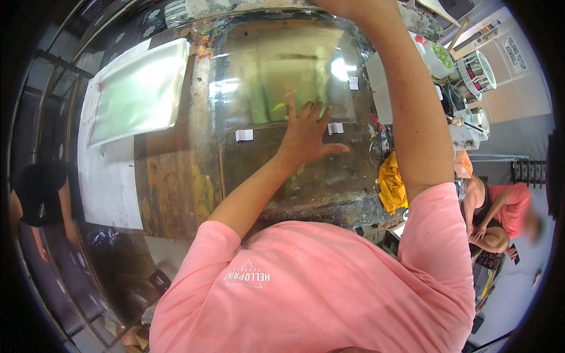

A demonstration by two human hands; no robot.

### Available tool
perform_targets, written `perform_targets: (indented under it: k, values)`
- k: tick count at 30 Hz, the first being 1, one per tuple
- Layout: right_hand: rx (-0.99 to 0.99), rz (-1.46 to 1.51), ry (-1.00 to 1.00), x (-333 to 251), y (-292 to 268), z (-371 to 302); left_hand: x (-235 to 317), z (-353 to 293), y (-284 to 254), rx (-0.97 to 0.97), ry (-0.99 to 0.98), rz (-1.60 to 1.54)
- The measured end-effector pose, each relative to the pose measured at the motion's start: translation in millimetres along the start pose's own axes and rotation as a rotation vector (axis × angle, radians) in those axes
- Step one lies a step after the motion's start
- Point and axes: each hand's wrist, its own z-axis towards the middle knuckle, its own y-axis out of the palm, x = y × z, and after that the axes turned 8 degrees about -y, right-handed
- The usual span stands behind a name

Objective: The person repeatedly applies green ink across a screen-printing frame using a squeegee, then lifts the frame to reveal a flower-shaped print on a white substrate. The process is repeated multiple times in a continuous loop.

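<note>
I see the left hand (306, 130) spread palm-down, thumb (336, 149) out sideways; the right arm (412, 94) stretches far forward, its hand out of sight.

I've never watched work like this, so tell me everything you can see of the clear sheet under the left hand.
The sheet looks like clear, glossy plastic, roughly rectangular, with bright glare and a yellow-green tint that may be reflection. It appears to lie flat on the stained table. Three small white tabs sit at or near its edges: two along the near side, one at the right. The left hand, spread open, reaches over its near edge and seems to touch it.
</note>
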Motion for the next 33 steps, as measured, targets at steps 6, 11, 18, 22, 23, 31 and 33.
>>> perform_targets:
  k: [6,11,18,22,23,31,33]
  values:
    - [0.053,-0.048,0.001,-4.7,2.4,-8.2,-21.8,2.2,-61.6,0.157,-0.375,-0.451]
    - [-0.031,-0.007,0.018,-19.0,13.8,-59.3,-85.2,-0.6,-180.4,0.525,-0.561,-1.195]
    - [-0.175,0.038,-0.133,-35.4,54.1,-155.2,-69.0,-49.4,-161.6,0.236,-0.714,-0.946]
    - [-0.395,0.132,-0.146,-29.4,67.2,-179.7,-83.5,-77.7,-118.5,0.266,-0.715,-0.831]
    - [-0.445,0.155,-0.153,-27.6,70.0,-182.7,-88.1,-85.0,-111.1,0.255,-0.713,-0.604]
    - [-0.574,0.421,0.035,-46.7,87.2,-226.8,-102.1,-107.3,-80.4,0.168,-0.691,0.011]
    - [-0.539,0.312,0.007,-53.3,92.4,-235.3,-103.7,-107.6,-78.8,0.137,-0.719,-0.023]
